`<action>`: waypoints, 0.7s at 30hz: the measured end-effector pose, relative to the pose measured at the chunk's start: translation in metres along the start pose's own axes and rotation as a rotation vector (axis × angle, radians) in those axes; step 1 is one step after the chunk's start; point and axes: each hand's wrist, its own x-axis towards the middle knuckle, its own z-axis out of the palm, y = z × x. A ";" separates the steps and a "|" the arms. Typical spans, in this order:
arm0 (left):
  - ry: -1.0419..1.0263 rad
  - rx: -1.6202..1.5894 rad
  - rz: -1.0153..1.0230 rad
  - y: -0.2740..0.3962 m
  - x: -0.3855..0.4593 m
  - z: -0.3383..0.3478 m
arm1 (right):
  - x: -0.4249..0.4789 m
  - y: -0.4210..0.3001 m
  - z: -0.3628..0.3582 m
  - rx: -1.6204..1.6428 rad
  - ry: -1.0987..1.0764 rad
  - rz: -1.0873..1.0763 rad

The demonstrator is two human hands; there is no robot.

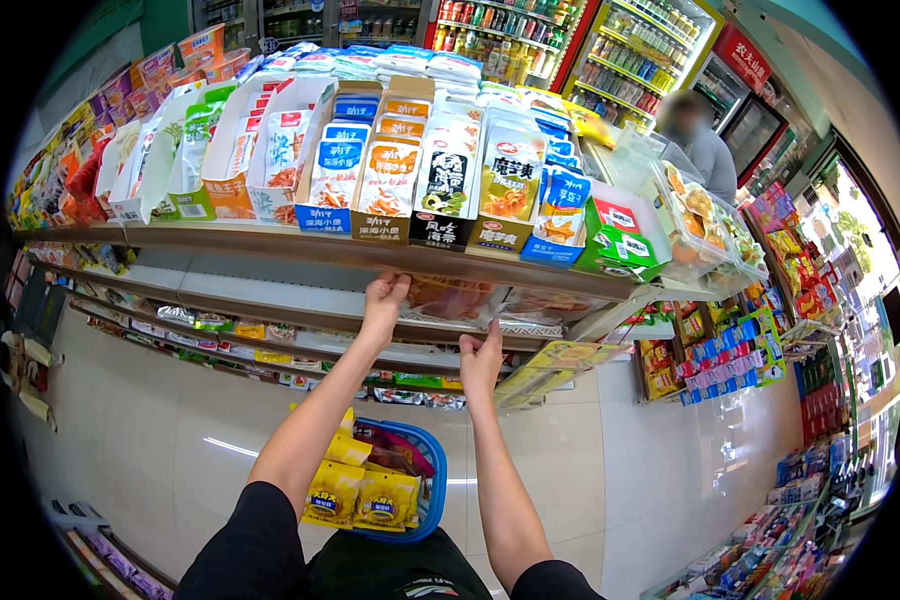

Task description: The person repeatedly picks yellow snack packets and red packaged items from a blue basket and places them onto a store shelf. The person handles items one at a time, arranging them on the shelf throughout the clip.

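Both my hands reach to the shelf level just under the top display. My left hand [387, 300] has its thumb and fingers closed at the left edge of a clear snack package [450, 298] with reddish contents. My right hand [482, 361] is at that package's lower right corner, its index finger pointing up against it and its thumb apart; whether it grips is unclear. Another clear package [547, 301] lies on the right of the same shelf. Below my arms, a blue plastic basket [436, 480] holds yellow snack bags [386, 501] and darker packages.
Open cartons of snack sachets [394, 176] line the top shelf [330, 251]. Clear plastic food boxes [690, 210] stand at its right end. A person [709, 150] is behind them. Lower shelves [232, 341] hold packaged goods. Drinks coolers [495, 37] stand at the back.
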 end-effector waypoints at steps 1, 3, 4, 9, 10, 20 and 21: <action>-0.004 0.000 0.005 0.003 -0.002 0.002 | 0.001 -0.001 -0.001 0.000 -0.025 0.027; 0.000 0.005 0.028 0.002 -0.005 0.002 | 0.002 -0.001 -0.001 0.006 -0.045 0.048; 0.000 0.007 0.041 0.001 -0.005 0.001 | 0.003 0.000 0.000 0.013 -0.040 0.041; -0.038 -0.017 0.036 0.000 -0.007 -0.003 | 0.001 0.004 0.003 0.010 -0.009 -0.040; -0.037 -0.003 0.017 0.001 -0.007 -0.006 | 0.001 0.003 0.002 0.018 -0.019 -0.025; 0.087 0.278 0.099 0.024 -0.033 -0.005 | -0.031 -0.022 -0.007 0.114 0.035 -0.136; 0.115 0.324 0.128 0.027 -0.039 -0.004 | -0.035 -0.026 -0.008 0.110 0.057 -0.180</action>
